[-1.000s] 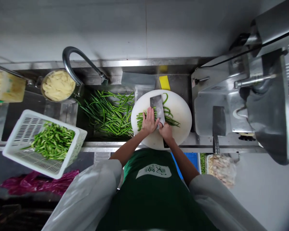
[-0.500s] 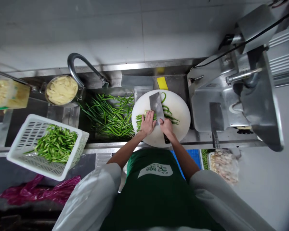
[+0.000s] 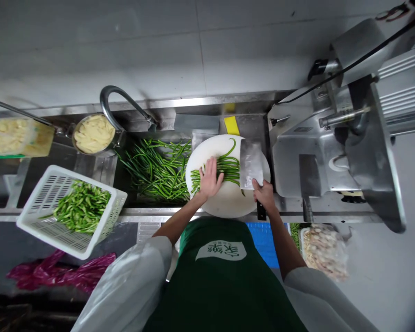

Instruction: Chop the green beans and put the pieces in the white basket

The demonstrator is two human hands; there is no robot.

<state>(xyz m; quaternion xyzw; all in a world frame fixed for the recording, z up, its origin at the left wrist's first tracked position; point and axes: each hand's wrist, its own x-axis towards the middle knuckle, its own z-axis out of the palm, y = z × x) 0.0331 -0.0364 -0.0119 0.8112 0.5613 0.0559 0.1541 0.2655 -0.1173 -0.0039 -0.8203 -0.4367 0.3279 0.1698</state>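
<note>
A bundle of long thin green peppers (image 3: pixel 228 168) lies side by side on the round white cutting board (image 3: pixel 221 205). My left hand (image 3: pixel 210 179) rests on them with its fingers stretched out, pressing down near their left part. To the right, my right hand (image 3: pixel 264 194) is closed around the handle of a cleaver (image 3: pixel 251 163). Its broad blade lies over the right part of the board, by the peppers' right ends, the face turned up. The wrapped fingers hide part of the handle.
Left of the board, a sink holds many long green peppers (image 3: pixel 164 173). A white basket (image 3: pixel 29 216) with cut green pieces stands further left, near a pot of pale slices (image 3: pixel 94 133) and a faucet (image 3: pixel 105 99). A yellow sponge (image 3: pixel 231 125) lies behind; a metal slicer (image 3: pixel 287 157) stands right.
The cleaver has moved right, from across the peppers beside my left hand to their right ends, its blade now turned flatter. My left hand's fingers have spread on the peppers.
</note>
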